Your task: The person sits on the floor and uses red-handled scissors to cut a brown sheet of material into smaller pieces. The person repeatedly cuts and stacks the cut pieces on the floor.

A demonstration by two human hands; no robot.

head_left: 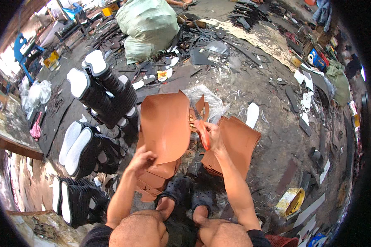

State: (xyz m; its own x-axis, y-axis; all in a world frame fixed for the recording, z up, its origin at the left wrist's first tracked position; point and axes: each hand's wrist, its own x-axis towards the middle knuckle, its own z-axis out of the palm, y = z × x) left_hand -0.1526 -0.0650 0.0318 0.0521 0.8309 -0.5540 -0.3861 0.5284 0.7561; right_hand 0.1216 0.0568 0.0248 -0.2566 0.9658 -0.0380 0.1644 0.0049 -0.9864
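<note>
My left hand (142, 159) grips the lower left edge of a large tan-brown leather-like sheet (165, 127), raised before my knees and bowed. My right hand (214, 134) is closed round the orange-red handles of a pair of scissors (203, 134). The blades lie at the sheet's right edge, where a narrow curled strip (202, 105) of the same material stands up. Under the sheet, to the left, is a pile of brown pieces (154, 179). A neat stack of similar sheets (240, 144) lies beneath my right wrist.
Tall stacks of black soles with white tops (97, 82) stand left, with grey-topped soles (79, 150) nearer. A pale green sack (148, 29) sits ahead among black scraps. Clear plastic (208, 101) lies behind the sheets, a white insole (252, 115) right, a yellow container (290, 201) lower right.
</note>
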